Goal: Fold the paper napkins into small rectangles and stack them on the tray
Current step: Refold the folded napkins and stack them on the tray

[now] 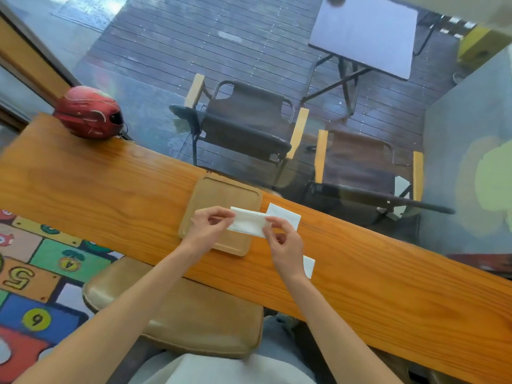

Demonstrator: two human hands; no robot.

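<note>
While hands pinch napkin point(248, 221), rug point(36, 286) reads 5, 6.

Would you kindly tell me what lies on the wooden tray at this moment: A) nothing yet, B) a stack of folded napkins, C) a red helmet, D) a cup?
A: the tray shows only bare wood, while the left hand and right hand pinch a napkin above its edge.
</note>
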